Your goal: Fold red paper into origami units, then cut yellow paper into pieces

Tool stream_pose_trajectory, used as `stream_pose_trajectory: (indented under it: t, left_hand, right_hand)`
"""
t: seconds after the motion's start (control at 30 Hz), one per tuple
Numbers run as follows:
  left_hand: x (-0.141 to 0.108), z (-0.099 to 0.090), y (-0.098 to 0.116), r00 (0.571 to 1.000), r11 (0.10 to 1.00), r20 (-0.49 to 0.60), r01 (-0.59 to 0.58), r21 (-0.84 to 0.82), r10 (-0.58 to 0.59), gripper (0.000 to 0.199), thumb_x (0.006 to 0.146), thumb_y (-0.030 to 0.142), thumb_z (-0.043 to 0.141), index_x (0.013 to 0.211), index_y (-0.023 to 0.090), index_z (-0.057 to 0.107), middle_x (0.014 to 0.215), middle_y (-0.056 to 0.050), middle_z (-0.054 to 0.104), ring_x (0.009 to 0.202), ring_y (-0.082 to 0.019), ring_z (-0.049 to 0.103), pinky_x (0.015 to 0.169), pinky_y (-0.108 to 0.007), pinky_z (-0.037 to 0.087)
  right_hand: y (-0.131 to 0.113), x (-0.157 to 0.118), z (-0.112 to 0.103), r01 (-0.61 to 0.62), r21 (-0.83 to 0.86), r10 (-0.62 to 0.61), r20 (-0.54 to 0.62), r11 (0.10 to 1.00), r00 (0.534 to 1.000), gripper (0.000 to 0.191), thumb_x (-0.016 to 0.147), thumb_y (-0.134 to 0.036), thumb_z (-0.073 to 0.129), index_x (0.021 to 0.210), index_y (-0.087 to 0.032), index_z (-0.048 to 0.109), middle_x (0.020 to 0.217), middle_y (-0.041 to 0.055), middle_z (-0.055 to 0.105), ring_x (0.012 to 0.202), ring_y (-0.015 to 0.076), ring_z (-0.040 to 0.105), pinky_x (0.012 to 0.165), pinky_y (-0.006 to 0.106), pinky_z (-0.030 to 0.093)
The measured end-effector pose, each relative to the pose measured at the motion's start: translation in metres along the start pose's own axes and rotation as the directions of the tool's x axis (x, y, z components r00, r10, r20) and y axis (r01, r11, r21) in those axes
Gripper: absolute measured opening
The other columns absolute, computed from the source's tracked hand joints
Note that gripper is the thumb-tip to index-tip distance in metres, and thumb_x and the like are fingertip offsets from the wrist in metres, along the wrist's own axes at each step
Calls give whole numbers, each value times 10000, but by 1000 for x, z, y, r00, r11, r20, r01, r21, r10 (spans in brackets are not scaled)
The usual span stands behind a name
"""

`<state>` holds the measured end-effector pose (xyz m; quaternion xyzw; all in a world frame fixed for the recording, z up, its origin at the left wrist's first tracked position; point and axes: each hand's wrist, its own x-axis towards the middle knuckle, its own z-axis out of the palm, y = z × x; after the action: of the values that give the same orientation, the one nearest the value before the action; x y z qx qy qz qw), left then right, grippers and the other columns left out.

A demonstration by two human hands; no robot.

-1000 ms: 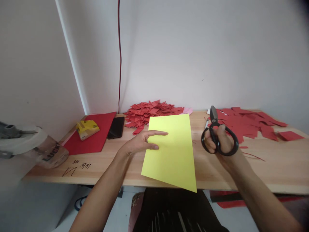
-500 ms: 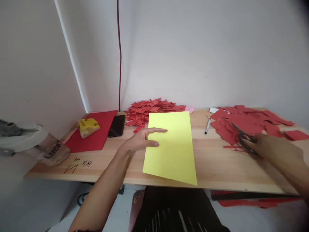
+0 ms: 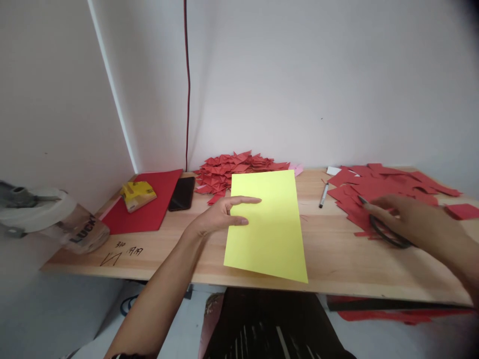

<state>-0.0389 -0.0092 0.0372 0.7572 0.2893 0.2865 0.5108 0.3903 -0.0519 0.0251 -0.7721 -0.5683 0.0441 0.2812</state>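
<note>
A sheet of yellow paper [image 3: 269, 244] is in my left hand [image 3: 226, 214]. The thumb and forefinger stretch across its upper face, and the other fingers are hidden beneath. The sheet tilts slightly above the table's front part. Off to the right, my right hand [image 3: 404, 214] is closed around a pair of scissors [image 3: 389, 237], palm down over them. A dark handle loop and a short piece of blade show past the fingers; the rest is covered. Below and behind this hand are cut red paper pieces [image 3: 385, 184].
A pile of folded red paper [image 3: 232, 169] lies behind the yellow sheet, with a marker [image 3: 324, 195] to its right. On the left are a black phone [image 3: 182, 193], red sheets [image 3: 157, 214] bearing a yellow packet [image 3: 138, 195], and a plastic cup [image 3: 84, 232] near the table edge.
My right hand has shifted its hold on the scissors, its fingers now reaching over the blades. The left hand and the yellow paper are nearly unmoved.
</note>
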Motion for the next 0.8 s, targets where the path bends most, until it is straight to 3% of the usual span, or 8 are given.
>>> stream_pose_trajectory:
  t: [0.07,0.13,0.2,0.3,0.5,0.73,0.8]
  left_hand:
    - [1,0,-1,1000,1000,-21,-2,11,3,556,754,312,768,1289,265,622,1411,-73,552,1356,-268,451,1149,-399,314]
    - [2,1,-3,999,1000,-49,-2,17,3,579,752,316,770,1307,276,607,1433,-64,531,1375,-268,427,1159,-395,298]
    - [3,2,-6,998,1000,-70,-7,27,9,608,749,316,771,1328,288,588,1457,-56,505,1395,-270,399,1166,-398,285]
    - [5,4,-9,997,999,-71,-20,41,23,643,745,296,769,1354,299,560,1475,-48,484,1399,-270,393,1168,-405,287]
    - [7,8,-10,998,998,-52,-37,49,40,715,754,237,746,1417,296,483,1522,-40,418,1420,-267,358,1176,-414,282]
    - [8,9,-12,999,996,-39,-14,85,17,789,753,245,750,1464,297,412,1565,-36,341,1454,-275,290,1202,-417,230]
    - [9,10,-15,997,999,-74,-6,46,10,861,738,258,767,1491,315,354,1590,-36,286,1454,-290,287,1191,-425,257]
  right_hand:
    - [-38,-18,6,43,139,-64,154,989,986,326,844,-486,605,1071,-267,690,1065,109,722,866,263,655,590,329,436]
    - [-74,-30,15,26,354,-118,240,935,963,459,888,-563,504,1277,-325,564,1159,83,694,935,259,656,566,303,475]
    - [-103,-33,29,46,560,-241,280,827,929,531,898,-559,479,1332,-255,509,1174,118,681,930,243,670,637,315,514]
    - [-127,-22,50,23,682,-303,294,731,906,654,855,-517,567,1423,-229,415,1182,131,659,947,249,666,616,311,516]
    - [-134,-7,71,161,696,-393,187,699,900,360,848,-431,599,1153,-244,646,1036,56,670,870,205,631,709,323,515]
    - [-124,-12,82,331,617,-423,3,714,906,227,864,-382,576,1013,-243,675,1053,62,680,906,220,627,789,352,490]
    - [-123,-13,84,338,613,-458,45,714,888,204,855,-397,586,909,-229,687,1004,62,688,876,222,631,749,338,488]
